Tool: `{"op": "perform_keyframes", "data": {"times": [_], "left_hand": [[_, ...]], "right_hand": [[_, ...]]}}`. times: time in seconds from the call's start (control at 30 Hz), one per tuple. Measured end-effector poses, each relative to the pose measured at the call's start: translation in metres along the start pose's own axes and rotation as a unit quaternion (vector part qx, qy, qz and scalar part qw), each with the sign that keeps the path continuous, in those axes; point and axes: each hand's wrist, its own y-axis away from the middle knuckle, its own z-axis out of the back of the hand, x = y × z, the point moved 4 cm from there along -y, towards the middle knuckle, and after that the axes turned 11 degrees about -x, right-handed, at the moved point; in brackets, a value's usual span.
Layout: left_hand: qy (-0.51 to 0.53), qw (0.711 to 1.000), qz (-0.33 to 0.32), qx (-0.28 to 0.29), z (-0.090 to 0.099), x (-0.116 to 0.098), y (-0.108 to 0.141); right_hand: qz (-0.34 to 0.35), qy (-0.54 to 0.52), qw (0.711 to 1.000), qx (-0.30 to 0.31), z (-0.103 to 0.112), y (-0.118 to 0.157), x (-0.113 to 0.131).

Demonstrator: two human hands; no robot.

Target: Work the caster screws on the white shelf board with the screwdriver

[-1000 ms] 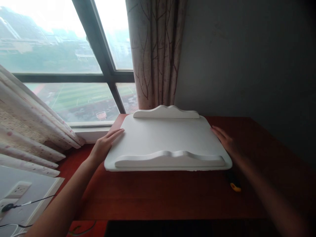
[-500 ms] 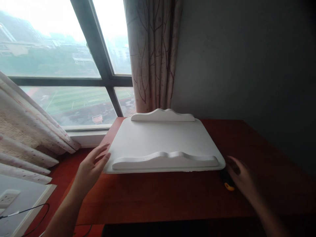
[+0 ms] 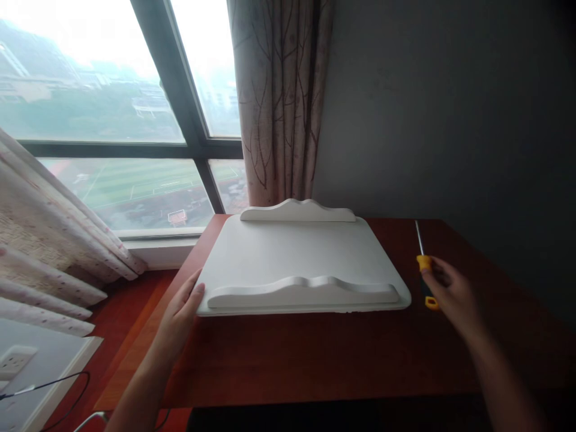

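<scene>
A white board [image 3: 297, 252] with a wavy raised strip along its front and another along its back lies on the reddish-brown desk [image 3: 315, 360]. At the board's front left corner, my left hand [image 3: 182, 309] grips the edge, with its thumb and fingers against the side. To the right of the board, my right hand [image 3: 452, 294] is closed around the handle of a screwdriver [image 3: 423, 263]. This tool has a yellow and black handle, and its metal shaft points away from me, above the desk.
A window [image 3: 112, 192] fills the left, with a curtain [image 3: 279, 108] behind the board and another curtain [image 3: 40, 240] on the near left. The grey wall [image 3: 427, 108] borders the desk's far side. A wall socket [image 3: 18, 363] with a black cable is at lower left.
My right hand has picked up the screwdriver from beside the board's front right corner and swung its shaft into view. My left hand has closed in on the board's left edge.
</scene>
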Motion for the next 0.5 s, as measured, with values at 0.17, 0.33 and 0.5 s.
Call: {"op": "perform_keyframes", "data": {"times": [0.17, 0.33, 0.5], "left_hand": [[0.015, 1.0, 0.013, -0.004, -0.002, 0.005, 0.003], [0.019, 0.999, 0.016, -0.022, -0.005, 0.004, 0.005], [0.028, 0.998, 0.026, -0.04, -0.006, 0.002, 0.008]], "right_hand": [[0.209, -0.048, 0.959, 0.184, -0.043, -0.015, 0.113], [0.288, -0.012, 0.907, 0.306, -0.097, -0.007, 0.176], [0.304, 0.018, 0.892, 0.335, -0.123, 0.001, 0.193]]}}
